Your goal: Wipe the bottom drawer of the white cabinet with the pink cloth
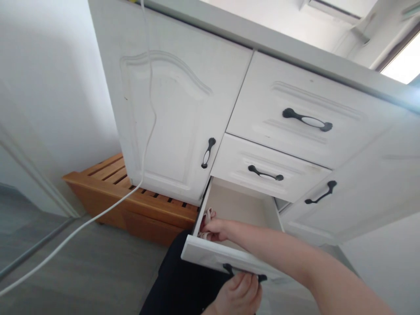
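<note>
Bottom drawer [229, 256] pulled out, white painted front, smooth pale box inside. The left hand [238, 293] curls round the drawer's dark handle [244, 274], fingers closed over the bar from below, so most of the handle is hidden. The right hand [215, 228] reaches down into the drawer at its left wall, fingers pinched shut on a small pale bundle [207, 217]; it looks like looped cord or soft fabric, but it's too small to tell which. The right forearm crosses the drawer's open top and blocks the view of the floor inside.

Above, two more drawers are closed, each with a raised rectangular panel. The top handle [307, 120] is a black bar with a white oval middle; the one below [265, 173] is thinner and dark. To the left, a cabinet door [170, 113] with an arched moulding and an upright black-and-white handle [208, 152]. A second door [370, 183] stands on the right with a dark curved handle. A grey table edge [295, 43] runs over it all.

A white cable [149, 109] hangs down across the left door and trails out over the grey wood-grain floor [82, 271]. Beside the cabinet, a slatted, honey-coloured wooden bench [131, 205] sits low against the wall.
</note>
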Demonstrator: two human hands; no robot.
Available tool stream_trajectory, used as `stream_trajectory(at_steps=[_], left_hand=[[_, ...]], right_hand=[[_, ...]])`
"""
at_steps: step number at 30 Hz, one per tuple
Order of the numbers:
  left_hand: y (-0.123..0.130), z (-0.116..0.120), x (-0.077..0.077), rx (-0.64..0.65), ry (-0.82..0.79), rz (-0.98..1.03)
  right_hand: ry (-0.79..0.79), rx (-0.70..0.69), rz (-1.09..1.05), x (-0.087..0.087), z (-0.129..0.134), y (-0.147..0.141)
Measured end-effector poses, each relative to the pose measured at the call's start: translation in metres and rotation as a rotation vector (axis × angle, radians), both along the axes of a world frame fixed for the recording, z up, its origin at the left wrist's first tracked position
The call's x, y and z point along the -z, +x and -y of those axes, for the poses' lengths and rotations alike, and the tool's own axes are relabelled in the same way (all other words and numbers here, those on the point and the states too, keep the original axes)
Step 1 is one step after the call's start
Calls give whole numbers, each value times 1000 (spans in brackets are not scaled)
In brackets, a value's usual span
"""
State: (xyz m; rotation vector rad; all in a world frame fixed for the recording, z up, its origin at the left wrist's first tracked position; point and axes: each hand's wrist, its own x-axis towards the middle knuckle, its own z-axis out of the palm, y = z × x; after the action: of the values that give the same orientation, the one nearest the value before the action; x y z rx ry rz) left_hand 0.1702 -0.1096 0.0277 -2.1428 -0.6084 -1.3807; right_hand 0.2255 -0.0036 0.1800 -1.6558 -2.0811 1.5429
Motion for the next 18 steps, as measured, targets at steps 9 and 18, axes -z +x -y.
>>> stream_trajectory(at_steps=[9,18], left_hand=[[4,-9,6,36,115,55],[2,2,9,29,-9,16]], right_hand=[[-494,369,-446,30,-32,-43],[141,-95,-131,5,-27,-49]])
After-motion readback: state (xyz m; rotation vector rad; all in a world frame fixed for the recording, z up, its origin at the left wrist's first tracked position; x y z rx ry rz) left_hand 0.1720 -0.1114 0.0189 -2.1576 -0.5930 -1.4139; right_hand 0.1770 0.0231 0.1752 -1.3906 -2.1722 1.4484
